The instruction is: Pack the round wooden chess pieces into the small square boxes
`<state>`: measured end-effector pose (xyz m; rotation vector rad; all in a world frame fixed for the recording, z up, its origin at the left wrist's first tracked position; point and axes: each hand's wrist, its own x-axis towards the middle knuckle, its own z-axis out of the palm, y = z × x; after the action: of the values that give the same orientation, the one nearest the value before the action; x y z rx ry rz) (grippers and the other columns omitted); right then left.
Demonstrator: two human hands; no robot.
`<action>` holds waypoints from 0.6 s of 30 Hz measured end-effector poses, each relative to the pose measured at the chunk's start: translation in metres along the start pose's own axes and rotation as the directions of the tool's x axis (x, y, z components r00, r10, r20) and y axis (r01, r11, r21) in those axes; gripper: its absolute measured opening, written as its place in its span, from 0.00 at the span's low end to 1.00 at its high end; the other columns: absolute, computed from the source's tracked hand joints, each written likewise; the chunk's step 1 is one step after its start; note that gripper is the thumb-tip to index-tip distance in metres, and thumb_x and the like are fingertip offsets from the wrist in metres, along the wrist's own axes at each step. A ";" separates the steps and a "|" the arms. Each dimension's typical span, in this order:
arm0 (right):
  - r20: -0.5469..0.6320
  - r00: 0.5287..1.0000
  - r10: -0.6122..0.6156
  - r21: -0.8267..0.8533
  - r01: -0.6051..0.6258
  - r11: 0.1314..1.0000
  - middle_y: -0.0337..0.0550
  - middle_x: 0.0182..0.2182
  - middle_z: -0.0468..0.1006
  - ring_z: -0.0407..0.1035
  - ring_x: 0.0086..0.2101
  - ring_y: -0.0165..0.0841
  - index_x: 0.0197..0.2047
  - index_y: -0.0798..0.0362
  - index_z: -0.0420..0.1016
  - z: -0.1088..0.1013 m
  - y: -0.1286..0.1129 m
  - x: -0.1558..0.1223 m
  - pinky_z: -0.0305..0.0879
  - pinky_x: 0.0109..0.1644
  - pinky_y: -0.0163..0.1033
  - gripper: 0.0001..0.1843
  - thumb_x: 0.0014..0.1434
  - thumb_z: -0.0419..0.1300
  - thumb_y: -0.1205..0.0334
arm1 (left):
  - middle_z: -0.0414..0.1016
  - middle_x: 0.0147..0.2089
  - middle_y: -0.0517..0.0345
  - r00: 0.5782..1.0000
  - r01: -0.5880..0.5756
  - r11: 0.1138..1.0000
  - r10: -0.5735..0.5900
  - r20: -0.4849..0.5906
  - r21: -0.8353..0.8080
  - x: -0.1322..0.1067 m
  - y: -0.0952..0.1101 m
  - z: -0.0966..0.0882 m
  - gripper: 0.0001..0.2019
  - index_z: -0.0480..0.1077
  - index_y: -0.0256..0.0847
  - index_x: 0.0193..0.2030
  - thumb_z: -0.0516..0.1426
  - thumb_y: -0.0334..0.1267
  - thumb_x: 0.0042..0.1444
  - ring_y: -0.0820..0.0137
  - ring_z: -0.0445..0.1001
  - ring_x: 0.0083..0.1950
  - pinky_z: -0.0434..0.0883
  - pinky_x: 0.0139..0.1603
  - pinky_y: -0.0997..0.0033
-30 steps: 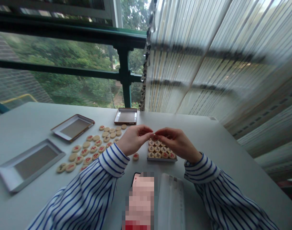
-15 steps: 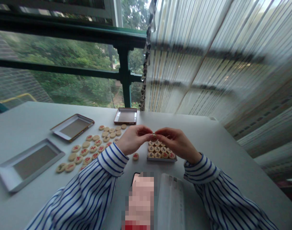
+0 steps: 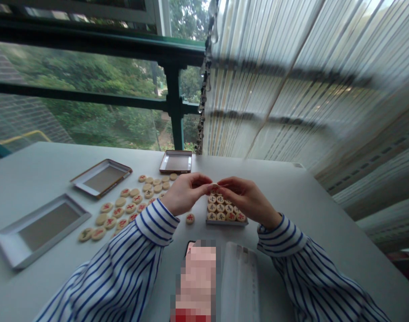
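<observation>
My left hand [image 3: 186, 192] and my right hand [image 3: 246, 197] meet fingertip to fingertip above a small tray [image 3: 226, 222] packed with round wooden chess pieces [image 3: 221, 208]. Both hands pinch one round piece [image 3: 215, 188] between them, just over the tray's far end. One loose piece [image 3: 190, 218] lies by my left wrist. Several more round pieces [image 3: 130, 208] with red or dark marks are spread on the table to the left. Both sleeves are blue-and-white striped.
Three shallow box halves lie on the grey table [image 3: 325, 214]: a white one [image 3: 40, 230] near left, a brown-edged one [image 3: 102, 178] behind it, another [image 3: 176, 162] at the far edge. A folded white sheet [image 3: 240, 277] lies near me. Window railing and striped blinds stand behind.
My hands have stayed together over the tray, rising very slightly. The pinched piece has turned a little between the fingertips. Nothing else has moved.
</observation>
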<state>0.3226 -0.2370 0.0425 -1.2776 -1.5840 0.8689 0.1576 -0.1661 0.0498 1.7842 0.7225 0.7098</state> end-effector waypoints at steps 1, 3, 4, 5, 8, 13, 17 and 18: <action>0.000 1.000 0.006 0.020 -0.006 1.000 0.46 0.34 0.77 0.72 0.35 0.31 0.40 0.56 0.71 0.001 0.000 0.000 0.69 0.38 0.37 0.14 0.54 0.57 0.57 | 0.75 0.30 0.54 1.000 -0.002 1.000 0.002 0.001 0.000 0.000 0.000 0.000 0.09 0.70 0.32 0.36 0.58 0.37 0.50 0.73 0.73 0.32 0.71 0.37 0.69; -0.008 1.000 0.018 0.047 -0.018 0.999 0.45 0.33 0.78 0.72 0.34 0.31 0.40 0.56 0.70 0.001 0.000 0.001 0.70 0.37 0.37 0.14 0.53 0.58 0.56 | 0.75 0.30 0.54 1.000 -0.006 1.000 0.006 0.004 0.002 0.000 -0.001 0.001 0.10 0.70 0.32 0.36 0.57 0.38 0.50 0.72 0.73 0.33 0.71 0.36 0.69; -0.012 1.000 0.020 0.057 -0.019 0.998 0.45 0.33 0.78 0.72 0.34 0.31 0.40 0.56 0.71 0.002 -0.001 0.001 0.70 0.37 0.37 0.14 0.53 0.58 0.56 | 0.75 0.30 0.54 1.000 -0.006 1.000 0.006 0.007 0.002 0.000 -0.001 0.001 0.10 0.70 0.32 0.36 0.57 0.38 0.50 0.72 0.73 0.33 0.71 0.36 0.69; -0.016 1.000 0.017 0.065 -0.015 0.998 0.45 0.33 0.78 0.72 0.34 0.31 0.39 0.56 0.71 0.002 -0.001 0.001 0.70 0.38 0.37 0.14 0.53 0.58 0.56 | 0.75 0.30 0.53 1.000 -0.005 1.000 0.005 0.010 0.000 0.000 -0.001 0.001 0.10 0.70 0.32 0.36 0.58 0.38 0.50 0.72 0.73 0.33 0.72 0.37 0.68; -0.020 1.000 -0.008 0.061 0.009 0.998 0.45 0.34 0.78 0.72 0.35 0.31 0.38 0.56 0.71 0.002 -0.001 0.001 0.70 0.40 0.38 0.13 0.53 0.58 0.56 | 0.76 0.31 0.53 1.000 0.008 1.000 -0.008 0.019 -0.008 0.000 0.000 0.001 0.11 0.70 0.32 0.36 0.58 0.39 0.50 0.71 0.74 0.33 0.72 0.37 0.68; -0.024 1.000 -0.019 -0.023 0.019 1.000 0.45 0.34 0.77 0.72 0.35 0.31 0.40 0.56 0.73 0.000 0.000 0.001 0.69 0.42 0.39 0.13 0.54 0.57 0.56 | 0.76 0.33 0.52 0.999 0.034 0.999 -0.034 0.009 -0.004 0.000 0.000 0.001 0.10 0.71 0.32 0.36 0.58 0.38 0.49 0.71 0.74 0.35 0.71 0.39 0.68; -0.008 1.000 -0.026 -0.091 0.025 0.996 0.45 0.35 0.77 0.71 0.36 0.31 0.41 0.56 0.73 0.000 0.001 0.000 0.68 0.43 0.39 0.13 0.55 0.56 0.58 | 0.76 0.34 0.51 0.999 0.040 0.999 -0.040 0.005 -0.027 0.001 -0.001 0.001 0.10 0.70 0.31 0.36 0.58 0.36 0.49 0.70 0.75 0.36 0.71 0.40 0.68; -0.006 1.000 -0.029 -0.102 0.028 0.994 0.45 0.35 0.77 0.71 0.36 0.31 0.41 0.56 0.74 0.000 0.001 -0.001 0.68 0.43 0.39 0.13 0.55 0.55 0.59 | 0.76 0.34 0.51 0.999 0.040 0.999 -0.040 0.008 -0.034 0.001 -0.002 0.001 0.09 0.70 0.31 0.36 0.58 0.36 0.49 0.70 0.75 0.36 0.71 0.40 0.68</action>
<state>0.3234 -0.2375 0.0417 -1.3249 -1.6554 0.7733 0.1590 -0.1658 0.0480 1.7357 0.7351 0.6846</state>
